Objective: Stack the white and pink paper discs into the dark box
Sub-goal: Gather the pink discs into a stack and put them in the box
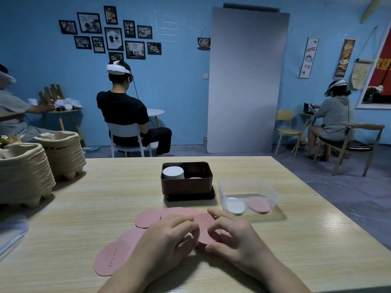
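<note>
Far left on the table (105, 187): two tray stacks (25, 172), no part in this job.

Next, toward the near edge: a loose fan of pink discs (112, 259), flat and overlapping, running up and rightward under the hands. Not yet gathered, not yet boxed.

Then the left hand (167, 240), fingers curled, pinching the left edge of a held disc (206, 229), pink and lifted a little off the fan. Hard to tell whether one disc or a thin pile.

Behind the hands, mid-table: the box (187, 187), open, sitting on its lid (190, 197). Inside at left, a white stack (173, 172) rising close to the rim. At right, only a sliver of a pink pile (195, 178) low down, so probably short.

Right of the held disc: the right hand (232, 235), fingers bent, nipping the same disc from the other side, thumb beneath.

Furthest right, just beside the box: a clear tub (270, 192) with a white disc (236, 205) and a pink one (258, 205) in its bottom. Possibly more under each; cannot tell.

Judged from this: white side mostly done, pink side barely begun. Left to do: square up the fan, set it on the pink pile, then empty the tub.
</note>
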Motion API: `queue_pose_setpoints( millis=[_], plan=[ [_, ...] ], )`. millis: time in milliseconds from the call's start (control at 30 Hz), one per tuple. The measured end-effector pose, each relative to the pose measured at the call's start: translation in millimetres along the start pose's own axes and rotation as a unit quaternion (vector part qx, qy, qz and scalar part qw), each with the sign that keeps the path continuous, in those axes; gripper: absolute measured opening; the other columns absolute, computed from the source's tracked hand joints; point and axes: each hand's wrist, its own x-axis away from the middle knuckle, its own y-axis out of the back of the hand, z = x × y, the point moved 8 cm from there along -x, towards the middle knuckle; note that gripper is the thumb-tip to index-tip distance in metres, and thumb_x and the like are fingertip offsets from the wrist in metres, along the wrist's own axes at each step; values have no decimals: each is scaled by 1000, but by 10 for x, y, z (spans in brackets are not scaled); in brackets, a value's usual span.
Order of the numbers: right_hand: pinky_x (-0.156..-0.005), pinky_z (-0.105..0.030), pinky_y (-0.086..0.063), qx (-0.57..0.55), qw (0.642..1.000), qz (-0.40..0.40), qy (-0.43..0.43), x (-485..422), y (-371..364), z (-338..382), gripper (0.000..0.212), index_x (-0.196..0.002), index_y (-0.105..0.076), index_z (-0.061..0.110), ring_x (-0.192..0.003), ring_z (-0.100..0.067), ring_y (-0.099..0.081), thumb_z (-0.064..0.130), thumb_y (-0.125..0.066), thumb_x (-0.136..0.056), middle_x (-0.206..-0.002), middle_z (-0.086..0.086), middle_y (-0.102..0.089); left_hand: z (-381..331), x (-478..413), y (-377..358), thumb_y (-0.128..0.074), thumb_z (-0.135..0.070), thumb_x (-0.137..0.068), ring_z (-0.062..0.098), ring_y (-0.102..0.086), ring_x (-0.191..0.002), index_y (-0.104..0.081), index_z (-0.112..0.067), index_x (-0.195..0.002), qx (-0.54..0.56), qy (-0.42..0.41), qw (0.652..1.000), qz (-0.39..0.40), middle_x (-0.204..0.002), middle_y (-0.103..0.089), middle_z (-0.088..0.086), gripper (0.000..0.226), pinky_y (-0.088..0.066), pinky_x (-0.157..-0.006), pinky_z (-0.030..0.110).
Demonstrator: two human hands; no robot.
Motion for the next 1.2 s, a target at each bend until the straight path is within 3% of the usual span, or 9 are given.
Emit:
queue_pose_setpoints(
  millis=[67, 133, 233, 333, 533, 700, 800, 933, 1200],
  plan=[
    [-87, -17, -52, 53, 999, 4, 12, -3, -17, -11, 26, -97, -65, 31, -111, 6, -61, 46, -81, -82, -146, 13, -53, -1, -1, -10, -71, -32, -94, 8, -65, -93, -67, -30, -100, -6, -3, 1000, 3, -111, -70, -15, 8, -56, -67, 28],
    [-82, -11, -45, 82, 996, 8, 17, -10, -35, -8, 27, -100, -65, 32, -97, 14, -58, 48, -79, -83, -144, 15, -53, -9, -3, -23, -70, -34, -94, 7, -62, -89, -66, -30, -99, -8, -4, 1000, 9, -107, -69, -17, 7, -55, -66, 28],
    [-89, -15, -46, 91, 995, 10, 30, -24, -48, 6, 27, -101, -66, 33, -120, 3, -56, 48, -78, -83, -137, 17, -55, -18, -6, -36, -69, -36, -95, 7, -64, -92, -66, -31, -101, -8, -2, 1000, 18, -111, -69, -18, 9, -56, -69, 28],
    [-95, -20, -49, 125, 992, 11, 34, -25, 9, 33, 28, -99, -66, 33, -125, 1, -52, 51, -77, -81, -133, 21, -54, -3, 3, -53, -68, -40, -93, 7, -67, -100, -67, -31, -106, -4, 8, 1000, 30, -117, -70, -16, 16, -57, -73, 26],
    [-98, -25, -47, 160, 987, -28, 20, 46, 333, -119, 32, -93, -67, 30, -118, -1, -55, 56, -78, -79, -125, 16, -60, 47, 5, -142, -68, -51, -88, 4, -64, -106, -66, -33, -110, -5, 21, 997, 70, -122, -67, -20, 28, -55, -84, 23],
    [-96, -14, -41, 168, 985, -35, 6, 115, 322, -200, 32, -92, -66, 32, -115, 7, -49, 57, -78, -77, -122, 20, -58, 37, -55, -232, -60, -67, -84, 4, -60, -109, -63, -39, -114, -63, -5, 986, 154, -119, -65, -26, 42, -51, -93, 28],
    [-93, -21, -47, 173, 985, -27, -3, 114, 311, -203, 33, -91, -65, 30, -114, 3, -51, 57, -76, -76, -124, 20, -58, 24, -174, -212, -54, -70, -85, 4, -54, -113, -60, -37, -116, -68, -8, 984, 165, -119, -63, -22, 46, -42, -101, 24],
    [-94, -26, -50, 158, 987, -31, -17, 122, 350, -209, 32, -89, -65, 29, -118, 0, -53, 57, -75, -77, -121, 18, -58, -44, -321, -244, -56, -71, -82, 5, -51, -104, -59, -33, -112, -46, -21, 982, 181, -108, -61, -18, 49, -41, -90, 22],
    [-95, -35, -53, 148, 988, -32, -38, 138, 379, -226, 33, -92, -67, 29, -118, -6, -53, 58, -72, -77, -121, 16, -58, -38, -292, -334, -61, -71, -81, 5, -53, -101, -63, -33, -118, -15, -15, 983, 181, -108, -66, -19, 53, -51, -88, 30]
  ],
)
